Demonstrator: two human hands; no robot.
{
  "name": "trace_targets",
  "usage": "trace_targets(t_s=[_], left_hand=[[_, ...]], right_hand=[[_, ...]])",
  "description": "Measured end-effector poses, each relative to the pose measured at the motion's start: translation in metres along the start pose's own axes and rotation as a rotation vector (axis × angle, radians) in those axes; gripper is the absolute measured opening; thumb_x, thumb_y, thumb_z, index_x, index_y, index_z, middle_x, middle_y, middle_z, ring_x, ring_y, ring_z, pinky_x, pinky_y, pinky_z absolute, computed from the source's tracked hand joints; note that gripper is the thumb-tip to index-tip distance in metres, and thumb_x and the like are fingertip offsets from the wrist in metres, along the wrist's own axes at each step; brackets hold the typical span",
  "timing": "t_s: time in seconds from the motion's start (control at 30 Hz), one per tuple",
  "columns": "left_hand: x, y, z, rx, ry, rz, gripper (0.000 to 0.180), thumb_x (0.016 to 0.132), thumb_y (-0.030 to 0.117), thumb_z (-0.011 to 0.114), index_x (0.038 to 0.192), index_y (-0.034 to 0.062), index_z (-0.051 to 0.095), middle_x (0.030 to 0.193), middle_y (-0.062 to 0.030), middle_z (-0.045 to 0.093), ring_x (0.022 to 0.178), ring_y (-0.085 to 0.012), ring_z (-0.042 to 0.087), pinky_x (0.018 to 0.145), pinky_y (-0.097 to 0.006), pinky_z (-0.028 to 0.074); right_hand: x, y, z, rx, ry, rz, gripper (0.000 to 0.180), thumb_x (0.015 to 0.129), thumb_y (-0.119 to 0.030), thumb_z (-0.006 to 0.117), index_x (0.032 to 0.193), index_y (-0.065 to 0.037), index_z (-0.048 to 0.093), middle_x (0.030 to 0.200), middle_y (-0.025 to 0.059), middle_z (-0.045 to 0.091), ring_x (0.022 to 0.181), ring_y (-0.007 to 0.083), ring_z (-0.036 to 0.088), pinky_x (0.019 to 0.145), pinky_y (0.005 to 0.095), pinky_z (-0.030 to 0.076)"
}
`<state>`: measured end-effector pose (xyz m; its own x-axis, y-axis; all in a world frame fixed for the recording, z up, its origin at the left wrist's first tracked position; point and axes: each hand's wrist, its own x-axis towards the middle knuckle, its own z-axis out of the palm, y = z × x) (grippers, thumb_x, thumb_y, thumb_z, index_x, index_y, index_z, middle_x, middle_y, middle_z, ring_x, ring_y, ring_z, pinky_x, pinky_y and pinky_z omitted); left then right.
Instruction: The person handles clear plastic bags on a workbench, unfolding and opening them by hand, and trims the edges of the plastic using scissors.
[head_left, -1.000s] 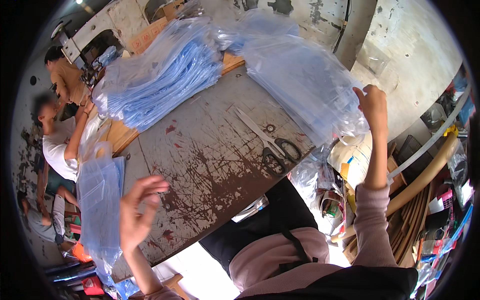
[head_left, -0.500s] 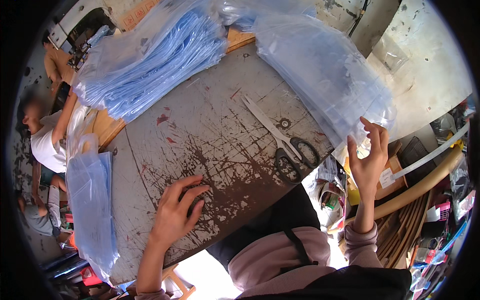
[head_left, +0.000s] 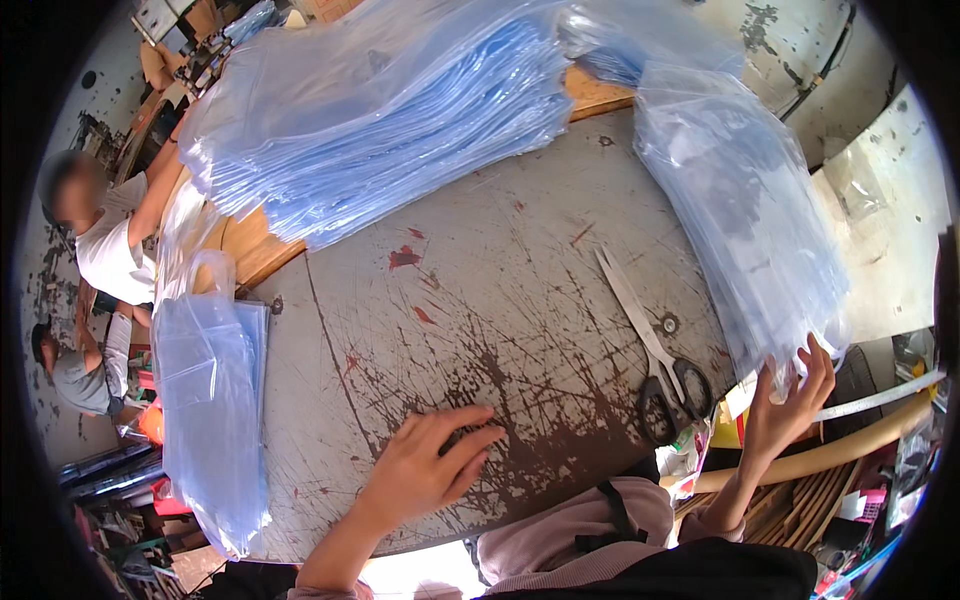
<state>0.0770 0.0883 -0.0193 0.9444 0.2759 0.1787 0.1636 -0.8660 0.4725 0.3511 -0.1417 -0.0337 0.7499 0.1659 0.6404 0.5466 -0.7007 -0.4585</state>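
My left hand (head_left: 430,462) hovers over or rests on the scratched metal tabletop (head_left: 500,280), its fingers loosely bent and apart with nothing in them. On the right, a stack of clear bluish plastic bags (head_left: 745,210) lies along the table's edge. My right hand (head_left: 792,408) is at the near end of that stack, fingertips at the loose plastic, thumb and fingers apart. Whether it grips a bag is not plain; no bag is lifted. Between my hands, nearer the right one, lie scissors (head_left: 655,360) with black handles, their blades together and pointing away from me.
A thick pile of bluish plastic bags (head_left: 420,130) covers the table's far side. A smaller stack of bags (head_left: 212,400) lies at the left edge. Two people (head_left: 115,230) are beyond the left side. A tan tube (head_left: 870,440) and a shelf of clutter stand at the right.
The whole view has shifted, so the table and bags sit farther right and lower. My right hand has come to the near end of the right stack. My left hand keeps its bent pose.
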Motion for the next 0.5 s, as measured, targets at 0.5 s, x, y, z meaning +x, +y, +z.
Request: trace_targets(t_s=[0.5], left_hand=[[-0.002, 0.001, 0.001, -0.015, -0.012, -0.018, 0.036, 0.072, 0.007, 0.069, 0.106, 0.0147, 0.063, 0.113, -0.0031, 0.058, 0.092, -0.0191, 0.059, 0.070, -0.032, 0.046]], right_hand=[[0.016, 0.027, -0.012, 0.073, -0.174, -0.126, 0.039, 0.078, 0.011, 0.050, 0.113, -0.002, 0.059, 0.119, 0.0133, 0.055, 0.109, 0.0258, 0.055, 0.089, 0.0349, 0.046]])
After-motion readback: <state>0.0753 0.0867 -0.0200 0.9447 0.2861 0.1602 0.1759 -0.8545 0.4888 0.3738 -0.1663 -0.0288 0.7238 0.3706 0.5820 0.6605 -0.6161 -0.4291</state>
